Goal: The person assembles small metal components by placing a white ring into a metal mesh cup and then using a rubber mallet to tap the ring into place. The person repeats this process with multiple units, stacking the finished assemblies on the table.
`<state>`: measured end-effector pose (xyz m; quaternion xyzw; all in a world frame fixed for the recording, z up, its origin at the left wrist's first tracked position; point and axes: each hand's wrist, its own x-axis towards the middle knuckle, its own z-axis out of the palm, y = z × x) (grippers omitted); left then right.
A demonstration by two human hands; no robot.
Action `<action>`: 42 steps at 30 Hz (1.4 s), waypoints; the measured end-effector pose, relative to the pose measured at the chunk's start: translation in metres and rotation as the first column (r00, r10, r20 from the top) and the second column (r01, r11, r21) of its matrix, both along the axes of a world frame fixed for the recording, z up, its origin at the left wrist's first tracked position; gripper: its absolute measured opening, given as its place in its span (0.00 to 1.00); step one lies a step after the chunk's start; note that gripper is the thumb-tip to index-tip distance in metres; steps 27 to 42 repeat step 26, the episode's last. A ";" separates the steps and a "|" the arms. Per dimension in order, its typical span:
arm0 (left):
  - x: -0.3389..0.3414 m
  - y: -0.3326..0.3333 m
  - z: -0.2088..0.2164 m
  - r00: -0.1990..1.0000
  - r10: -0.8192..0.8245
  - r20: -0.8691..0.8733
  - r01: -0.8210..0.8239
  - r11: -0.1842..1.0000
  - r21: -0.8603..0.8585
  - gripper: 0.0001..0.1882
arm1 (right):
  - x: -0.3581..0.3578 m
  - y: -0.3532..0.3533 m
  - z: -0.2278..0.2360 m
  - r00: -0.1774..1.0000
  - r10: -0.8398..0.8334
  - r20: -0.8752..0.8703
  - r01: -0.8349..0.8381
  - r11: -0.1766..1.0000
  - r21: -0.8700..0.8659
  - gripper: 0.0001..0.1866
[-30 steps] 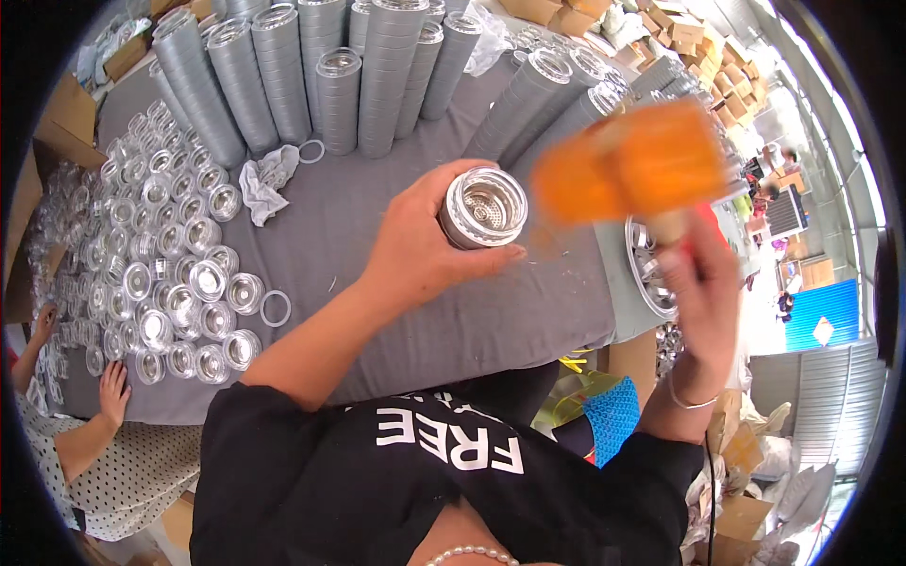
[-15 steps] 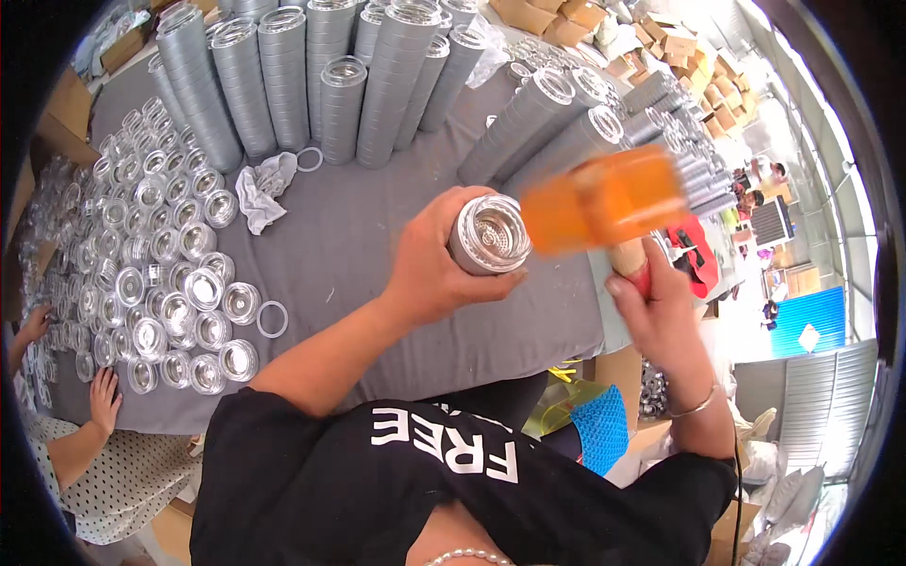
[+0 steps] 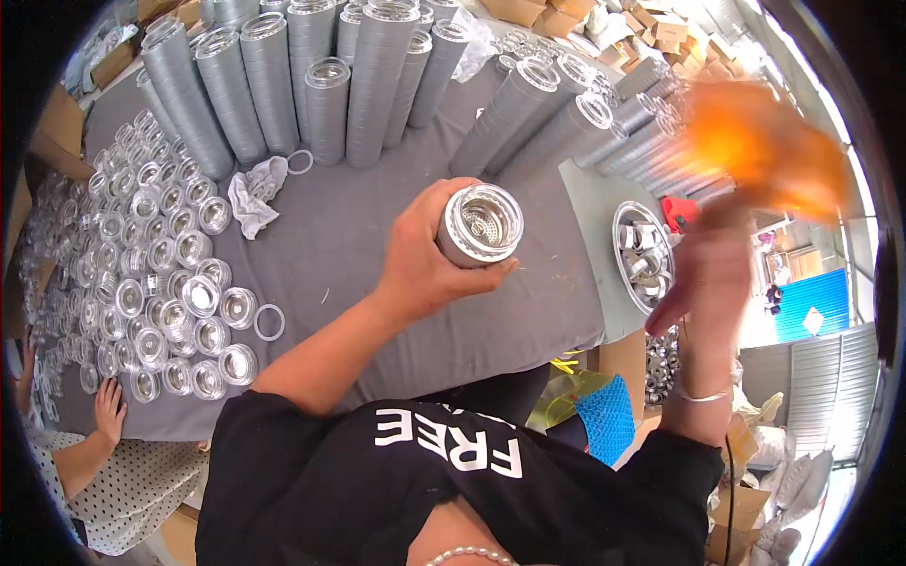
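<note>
My left hand (image 3: pixel 429 241) is wrapped around a short grey cylinder (image 3: pixel 483 224) above the middle of the table. A clear rim forms the cylinder's top, and a perforated metal disc shows inside it. Raised at the far right, my right hand (image 3: pixel 710 269) grips an orange-headed mallet (image 3: pixel 764 151), both smeared by motion. The mallet head is well apart from the cylinder. Beside the right hand, a round metal bowl (image 3: pixel 618 247) holds several shiny metal pieces.
Tall grey stacks (image 3: pixel 269 90) with clear tops stand at the back; others lean at back right. Many clear round lids (image 3: pixel 177 316) cover the left side, beside a crumpled white cloth (image 3: pixel 253 196) and a loose ring (image 3: pixel 270 322). Another person's hand (image 3: pixel 110 407) rests at lower left.
My right hand has swung the mallet up and to the right, away from the cylinder, uncovering the metal bowl. My left hand still holds the cylinder, nearly in place.
</note>
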<state>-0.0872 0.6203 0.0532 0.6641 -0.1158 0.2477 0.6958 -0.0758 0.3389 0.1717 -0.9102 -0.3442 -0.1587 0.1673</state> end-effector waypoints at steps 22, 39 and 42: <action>0.007 0.002 -0.021 0.996 -0.060 0.059 0.061 0.998 -0.010 0.57 | 0.038 0.019 -0.181 0.840 -0.422 -0.341 0.529 0.777 0.342 0.15; 0.013 0.013 -0.034 0.996 -0.088 -0.014 0.087 0.940 0.330 0.61 | 0.058 -0.008 -0.254 0.828 -0.558 -0.052 0.560 0.828 0.036 0.20; 0.013 0.013 -0.034 0.996 -0.088 -0.014 0.087 0.940 0.330 0.61 | 0.058 -0.008 -0.254 0.828 -0.558 -0.052 0.560 0.828 0.036 0.20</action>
